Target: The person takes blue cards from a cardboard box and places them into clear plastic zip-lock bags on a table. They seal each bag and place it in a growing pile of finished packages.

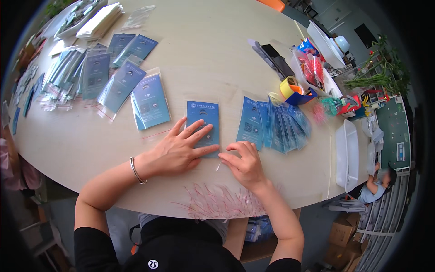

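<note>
A blue printed card in a clear plastic bag (pixel 202 110) lies flat on the table in front of me. Spread fingers of my left hand (pixel 174 152) rest on its lower half. At the bag's lower right corner, my right hand (pixel 244 164) pinches a thin clear strip (pixel 219 167), its end hanging below the fingertips. Close to the table's near edge is a heap of clear strips with red lines (pixel 222 199). Fanned-out bagged blue cards (pixel 272 122) lie to the right of my hands. Another thick bagged blue card (pixel 150 102) lies to the left.
More bagged cards (pixel 96 75) overlap at the far left, near a white stack (pixel 99 21). At the right are a tape dispenser (pixel 297 93), a dark phone (pixel 277 59), a tub of red packets (pixel 311 68) and a white tray (pixel 346 156). Another person (pixel 376 188) sits beyond.
</note>
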Demonstrator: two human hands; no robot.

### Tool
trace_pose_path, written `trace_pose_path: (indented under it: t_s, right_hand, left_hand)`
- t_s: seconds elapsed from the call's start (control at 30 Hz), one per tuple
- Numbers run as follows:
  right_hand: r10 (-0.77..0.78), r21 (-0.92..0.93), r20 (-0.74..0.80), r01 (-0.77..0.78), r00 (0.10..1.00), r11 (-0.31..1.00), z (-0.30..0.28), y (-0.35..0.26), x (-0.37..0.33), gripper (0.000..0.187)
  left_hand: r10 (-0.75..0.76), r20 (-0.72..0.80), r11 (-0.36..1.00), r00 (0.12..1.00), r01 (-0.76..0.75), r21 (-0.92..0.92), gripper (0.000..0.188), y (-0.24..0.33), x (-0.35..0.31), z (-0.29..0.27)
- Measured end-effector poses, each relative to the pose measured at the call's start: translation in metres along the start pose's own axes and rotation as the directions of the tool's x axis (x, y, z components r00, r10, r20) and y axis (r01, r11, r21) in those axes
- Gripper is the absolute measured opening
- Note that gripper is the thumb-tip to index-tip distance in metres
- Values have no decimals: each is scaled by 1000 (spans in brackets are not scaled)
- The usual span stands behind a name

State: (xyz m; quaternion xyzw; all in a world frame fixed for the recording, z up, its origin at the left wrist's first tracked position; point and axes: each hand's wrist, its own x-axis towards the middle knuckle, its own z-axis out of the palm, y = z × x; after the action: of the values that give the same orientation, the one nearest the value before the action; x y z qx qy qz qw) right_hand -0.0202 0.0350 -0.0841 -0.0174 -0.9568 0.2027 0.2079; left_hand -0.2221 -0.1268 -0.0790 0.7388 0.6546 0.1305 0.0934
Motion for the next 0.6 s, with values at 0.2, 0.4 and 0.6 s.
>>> trace_pose_path:
  t_s: [0.2,0.4,0.6]
  right_hand:
    - [551,22,-44,-551,833,834,0,-19,-9,44]
    - [336,96,-91,-328,937,940,7,-14,4,38]
    - [129,-5,-124,-130,984,991,13,-10,0,10]
  left_hand:
    - [-19,-77,999,997,16,-37,66,-1,-1,3]
    - [14,-88,998,996,-18,-53,62,-6,2,5]
    - [66,-39,986,997,-71,-151,47,-11,-4,-6]
